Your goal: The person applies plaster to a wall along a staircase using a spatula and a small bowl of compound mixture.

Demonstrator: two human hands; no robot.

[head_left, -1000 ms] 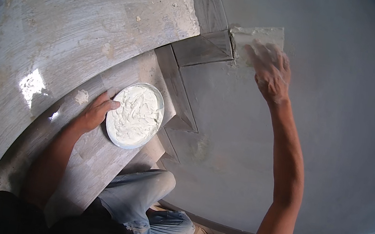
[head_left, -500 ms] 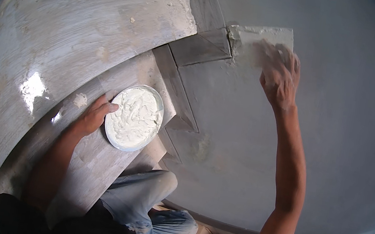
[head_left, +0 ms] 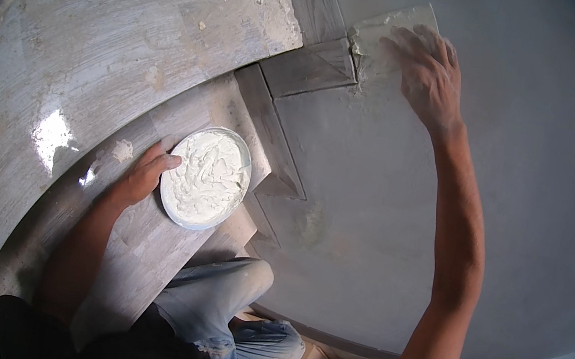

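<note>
My left hand (head_left: 145,175) grips the left rim of a round, pale tub (head_left: 187,224), thumb over the edge. Thick white filler paste (head_left: 206,175) with a ridged, stirred surface fills it. At the upper right, my right hand (head_left: 431,86) holds a flat, rectangular, pale spreader (head_left: 377,35) against the grey wall (head_left: 386,216). The fingers lie over the spreader and are slightly blurred. The spreader's left edge, with lumps of paste along it, meets the outer corner of a grey wood-patterned skirting tile (head_left: 311,71). Paste smears show just below that corner.
Wood-patterned stair treads (head_left: 131,30) stained with dried paste rise on the left. Stepped skirting tiles run down along the wall. A dried paste blob (head_left: 123,150) sits beyond my left hand. My bent knees in jeans (head_left: 217,303) are at the bottom.
My right hand has moved slightly up, and the spreader has tilted so its right end is higher. The tub in my left hand has barely shifted.
</note>
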